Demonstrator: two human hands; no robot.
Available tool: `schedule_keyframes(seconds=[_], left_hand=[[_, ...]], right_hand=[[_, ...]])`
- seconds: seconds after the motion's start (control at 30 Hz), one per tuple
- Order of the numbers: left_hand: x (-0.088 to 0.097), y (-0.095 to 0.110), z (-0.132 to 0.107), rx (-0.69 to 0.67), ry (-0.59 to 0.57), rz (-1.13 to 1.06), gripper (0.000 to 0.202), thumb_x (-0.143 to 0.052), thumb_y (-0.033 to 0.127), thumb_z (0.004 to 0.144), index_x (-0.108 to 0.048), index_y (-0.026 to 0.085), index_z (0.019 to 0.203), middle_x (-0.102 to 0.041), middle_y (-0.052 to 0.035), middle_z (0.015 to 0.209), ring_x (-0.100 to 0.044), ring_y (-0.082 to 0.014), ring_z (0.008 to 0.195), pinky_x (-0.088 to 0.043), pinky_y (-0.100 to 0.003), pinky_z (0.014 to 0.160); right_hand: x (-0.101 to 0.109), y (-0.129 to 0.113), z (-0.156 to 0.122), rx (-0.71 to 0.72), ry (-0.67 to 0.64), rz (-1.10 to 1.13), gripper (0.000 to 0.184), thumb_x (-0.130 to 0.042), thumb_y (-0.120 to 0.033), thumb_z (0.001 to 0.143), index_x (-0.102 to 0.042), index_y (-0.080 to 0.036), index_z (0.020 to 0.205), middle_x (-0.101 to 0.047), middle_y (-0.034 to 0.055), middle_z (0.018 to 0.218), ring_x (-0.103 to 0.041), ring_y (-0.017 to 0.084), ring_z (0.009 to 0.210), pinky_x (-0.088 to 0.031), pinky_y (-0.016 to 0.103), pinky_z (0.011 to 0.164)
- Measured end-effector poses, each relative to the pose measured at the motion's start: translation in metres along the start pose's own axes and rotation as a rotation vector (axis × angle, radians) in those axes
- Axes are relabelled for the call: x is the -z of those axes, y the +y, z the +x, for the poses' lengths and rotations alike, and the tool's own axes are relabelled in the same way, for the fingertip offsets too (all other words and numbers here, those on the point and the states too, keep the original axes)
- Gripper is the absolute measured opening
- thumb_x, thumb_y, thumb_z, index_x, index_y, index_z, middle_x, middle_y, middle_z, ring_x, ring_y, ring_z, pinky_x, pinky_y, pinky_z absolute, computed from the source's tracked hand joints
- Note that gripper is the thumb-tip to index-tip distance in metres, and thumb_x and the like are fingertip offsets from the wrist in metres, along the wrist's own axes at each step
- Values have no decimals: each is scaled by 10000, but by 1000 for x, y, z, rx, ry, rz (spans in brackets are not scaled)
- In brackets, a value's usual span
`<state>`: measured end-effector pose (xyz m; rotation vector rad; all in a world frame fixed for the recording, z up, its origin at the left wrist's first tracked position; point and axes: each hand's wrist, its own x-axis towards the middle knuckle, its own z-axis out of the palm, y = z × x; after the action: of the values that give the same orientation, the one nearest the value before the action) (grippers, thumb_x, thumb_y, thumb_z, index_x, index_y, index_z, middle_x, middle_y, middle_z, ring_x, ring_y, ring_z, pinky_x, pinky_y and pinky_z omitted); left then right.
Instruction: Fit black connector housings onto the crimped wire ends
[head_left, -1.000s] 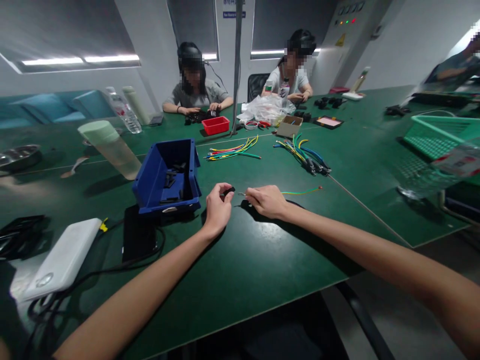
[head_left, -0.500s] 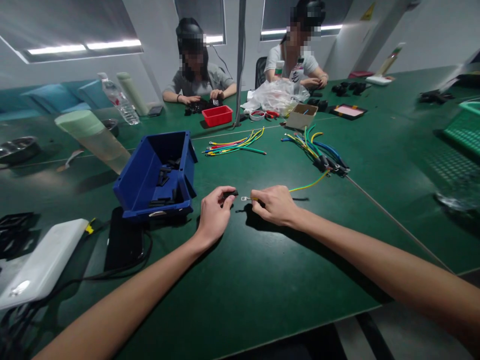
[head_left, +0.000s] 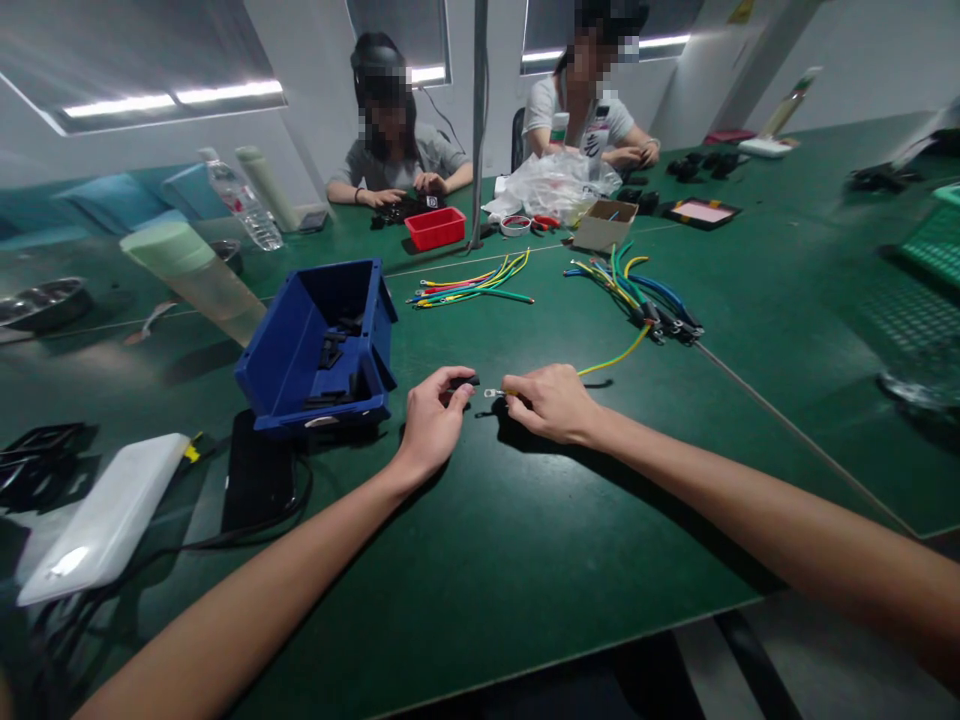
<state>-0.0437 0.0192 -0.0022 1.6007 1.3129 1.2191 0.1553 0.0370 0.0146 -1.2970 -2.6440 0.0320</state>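
Between thumb and fingers, my left hand (head_left: 435, 418) pinches a short black sleeve (head_left: 466, 380). Facing it, my right hand (head_left: 551, 400) is closed on a yellow-green wire (head_left: 616, 361) just behind its metal ring terminal (head_left: 492, 393). A small gap separates the terminal's tip from the sleeve. The wire's other end runs right to a bundle of wires with black sleeved ends (head_left: 667, 325). Left of my hands, a blue bin (head_left: 315, 425) holds several loose black sleeves. More coloured wires with terminals (head_left: 472, 291) lie beyond my hands.
A metal pole (head_left: 480, 130) rises behind a red tray (head_left: 436, 230). A cardboard box (head_left: 604, 228) and plastic bag (head_left: 551, 185) are at the back. A phone (head_left: 259, 470), white power bank (head_left: 109, 515) and cables lie left. Two people sit across the table.
The view has shifted slightly. My hands keep the same grips, with the sleeve and the ring terminal still facing each other, apart.
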Motion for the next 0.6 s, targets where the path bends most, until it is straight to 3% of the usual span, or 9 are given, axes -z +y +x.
schedule_keyframes(seconds=[0.6], left_hand=[[1,0,-1,-37,-26,51,180,-581,244,868,-663,205,1023,-694,-40,958,-622,-137,778,-477,-254,692]], right_hand=[[1,6,-2,38,42,105,288,-366,-305,889,-625,-195,824,-622,9,652,-380,118,533,-132,288,567]])
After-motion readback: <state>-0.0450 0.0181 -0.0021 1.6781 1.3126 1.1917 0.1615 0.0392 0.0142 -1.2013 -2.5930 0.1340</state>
